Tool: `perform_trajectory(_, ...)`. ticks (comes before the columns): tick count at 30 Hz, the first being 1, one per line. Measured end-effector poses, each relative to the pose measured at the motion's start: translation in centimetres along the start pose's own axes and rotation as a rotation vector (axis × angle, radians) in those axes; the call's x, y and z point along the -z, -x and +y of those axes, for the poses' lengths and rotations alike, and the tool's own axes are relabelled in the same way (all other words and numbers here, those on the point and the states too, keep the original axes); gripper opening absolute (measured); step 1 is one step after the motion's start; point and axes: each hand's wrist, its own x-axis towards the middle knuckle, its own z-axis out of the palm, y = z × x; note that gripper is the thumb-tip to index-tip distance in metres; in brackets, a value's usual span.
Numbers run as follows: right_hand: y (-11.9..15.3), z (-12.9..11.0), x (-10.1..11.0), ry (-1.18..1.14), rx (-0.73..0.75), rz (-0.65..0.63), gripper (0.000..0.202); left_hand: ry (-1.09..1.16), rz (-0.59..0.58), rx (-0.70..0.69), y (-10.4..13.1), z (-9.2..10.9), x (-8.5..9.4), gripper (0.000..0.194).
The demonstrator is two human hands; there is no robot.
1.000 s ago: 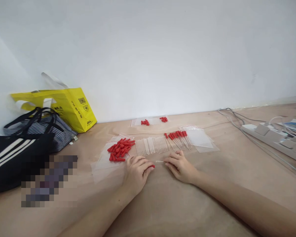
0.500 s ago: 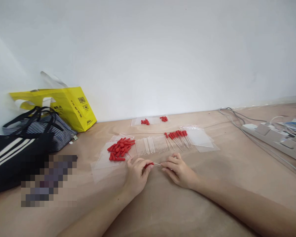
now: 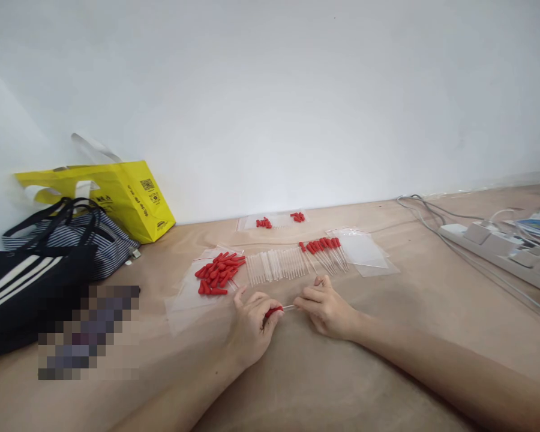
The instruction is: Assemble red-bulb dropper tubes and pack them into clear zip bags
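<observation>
Low over the table, my left hand [image 3: 254, 321] pinches a red rubber bulb [image 3: 274, 311] between thumb and fingers. My right hand [image 3: 326, 309] is closed on a thin clear glass tube [image 3: 288, 307], whose left end meets the bulb. How deep the tube sits in the bulb is hidden. Beyond my left hand, a heap of loose red bulbs [image 3: 219, 271] lies on clear plastic bags [image 3: 184, 303]. A row of bare glass tubes [image 3: 274, 264] lies in front of my hands. To its right lie several droppers [image 3: 326, 251], tubes with red bulbs on one end.
More clear zip bags [image 3: 369, 252] lie right of the droppers. Near the wall is another bag with red bulbs [image 3: 264, 222]. A yellow bag [image 3: 135, 195] and a black bag [image 3: 40, 282] stand at left. A power strip [image 3: 495, 246] with cables is at right.
Both hands have shifted slightly nearer to me with the bulb and tube. My right fingers have changed their curl on the tube. The things on the table look unmoved.
</observation>
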Motion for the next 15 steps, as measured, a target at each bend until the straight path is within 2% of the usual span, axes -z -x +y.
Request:
perform_trajectory(7, -0.06, 0.06, -0.56, -0.026, 0.008, 0.046, 0.023, -0.010, 0.035, -0.067, 0.10, 0.42, -0.03, 0.013)
perform_trajectory(15, -0.47, -0.25, -0.88, -0.106, -0.057, 0.005, 0.022, -0.007, 0.040, -0.060, 0.16, 0.27, -0.10, 0.012)
